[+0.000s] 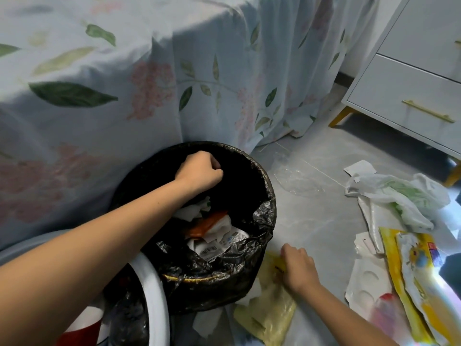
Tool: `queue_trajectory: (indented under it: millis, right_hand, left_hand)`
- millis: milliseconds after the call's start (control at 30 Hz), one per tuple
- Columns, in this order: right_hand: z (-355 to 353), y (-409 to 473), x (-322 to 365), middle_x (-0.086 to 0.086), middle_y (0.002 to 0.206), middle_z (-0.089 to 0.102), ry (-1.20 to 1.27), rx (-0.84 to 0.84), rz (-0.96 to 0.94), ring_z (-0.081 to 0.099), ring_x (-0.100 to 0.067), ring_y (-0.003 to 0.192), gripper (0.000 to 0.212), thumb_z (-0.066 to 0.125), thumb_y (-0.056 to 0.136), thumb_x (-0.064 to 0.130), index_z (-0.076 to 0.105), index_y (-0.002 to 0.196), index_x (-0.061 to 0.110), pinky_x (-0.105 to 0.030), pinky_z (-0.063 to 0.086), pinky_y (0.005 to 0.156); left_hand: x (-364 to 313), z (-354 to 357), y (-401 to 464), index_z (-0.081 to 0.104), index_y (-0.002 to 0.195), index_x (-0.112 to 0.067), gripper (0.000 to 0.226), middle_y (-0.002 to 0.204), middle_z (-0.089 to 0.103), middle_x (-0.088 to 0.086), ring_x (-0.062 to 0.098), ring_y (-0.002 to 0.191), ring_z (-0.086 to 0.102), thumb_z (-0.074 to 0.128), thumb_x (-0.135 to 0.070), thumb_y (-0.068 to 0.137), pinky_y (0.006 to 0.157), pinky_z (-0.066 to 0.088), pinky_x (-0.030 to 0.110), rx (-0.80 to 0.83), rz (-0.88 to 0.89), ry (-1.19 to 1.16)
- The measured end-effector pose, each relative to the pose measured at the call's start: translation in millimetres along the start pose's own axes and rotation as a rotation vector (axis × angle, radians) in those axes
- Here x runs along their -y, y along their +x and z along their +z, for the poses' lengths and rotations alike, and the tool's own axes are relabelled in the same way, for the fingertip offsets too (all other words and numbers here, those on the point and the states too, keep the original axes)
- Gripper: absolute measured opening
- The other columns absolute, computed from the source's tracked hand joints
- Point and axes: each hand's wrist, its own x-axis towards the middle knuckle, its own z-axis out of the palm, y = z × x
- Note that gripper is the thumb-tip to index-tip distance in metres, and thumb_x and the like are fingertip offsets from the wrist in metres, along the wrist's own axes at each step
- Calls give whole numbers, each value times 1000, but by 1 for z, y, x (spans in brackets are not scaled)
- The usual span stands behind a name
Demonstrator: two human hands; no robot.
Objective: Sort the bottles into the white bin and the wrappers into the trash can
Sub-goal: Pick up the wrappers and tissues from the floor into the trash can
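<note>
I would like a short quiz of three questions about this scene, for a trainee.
1. True or false: the left hand is above the trash can.
2. What does the right hand grip? A) yellow wrapper B) white bin C) drawer handle
3. Fill in: the trash can is lined with a ____ bag.

Key:
1. True.
2. A, the yellow wrapper on the floor beside the can.
3. Black.
</note>
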Motion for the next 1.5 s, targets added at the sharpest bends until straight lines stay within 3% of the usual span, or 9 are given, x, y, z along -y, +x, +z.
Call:
queue_trajectory:
  millis: [267,400,700,900,967,1033,1133,1267,1500]
  right_hand:
    - [-49,13,-45,10,59,56,495,-68,111,55,-18,68,24,80,73,21,58,68,28,-11,37,56]
    - [-87,15,-55,2,57,61,563,-142,87,56,-15,62,23,73,80,29,60,62,22,-19,38,56]
    - [-211,-6,-42,-5,64,63,339,-252,-135,56,-19,62,15,70,83,26,67,72,16,-30,39,58]
    - [-315,-42,0,2,80,71,301,-285,-269,65,-19,78,7,68,81,34,71,87,31,-40,54,75]
    - [-336,-48,15,6,74,71,370,-254,-315,65,-10,72,2,68,81,32,70,80,31,-30,54,70]
    - [-351,-49,34,8,66,68,367,-240,-368,59,-5,61,9,70,80,30,69,75,23,-22,49,62]
    - [-364,-44,71,1,69,68,297,-162,-461,59,-9,64,14,71,80,33,70,79,19,-31,51,66]
    - [-369,-32,118,8,64,65,281,-62,-528,58,-3,62,16,74,77,37,69,77,21,-26,50,63]
    - [-323,-9,141,-6,105,73,1202,22,-334,69,-20,89,38,70,81,31,63,115,16,-36,59,79]
  left_hand:
    - [-25,-4,-14,63,85,-26,11,88,61,-9,9,86,55,59,-16,80,75,38,19,-94,8,-294]
    - [-39,-6,-22,68,89,-22,13,89,64,-7,8,87,57,59,-15,81,76,37,17,-70,12,-375]
    - [-70,-8,-42,69,96,-21,13,88,67,-9,7,77,61,68,-25,83,76,45,17,-17,181,-507]
    - [-86,-20,-61,64,120,-18,47,112,68,-6,2,102,64,74,-38,79,93,48,18,271,246,-650]
    - [-89,-24,-70,61,124,-16,53,117,67,-3,5,107,63,76,-35,77,98,49,24,341,238,-694]
    - [-91,-31,-76,65,118,-15,44,113,71,1,8,103,66,77,-28,78,96,51,28,413,238,-761]
    - [-91,-45,-83,72,100,-14,20,97,76,5,15,87,71,75,-16,80,80,57,27,523,206,-893]
    - [-80,-58,-85,73,96,-11,18,94,76,8,19,83,72,75,-10,78,76,59,29,400,99,-990]
    - [-44,-73,-82,70,92,-7,11,79,76,6,17,67,73,68,-5,82,57,59,26,222,-109,-1319]
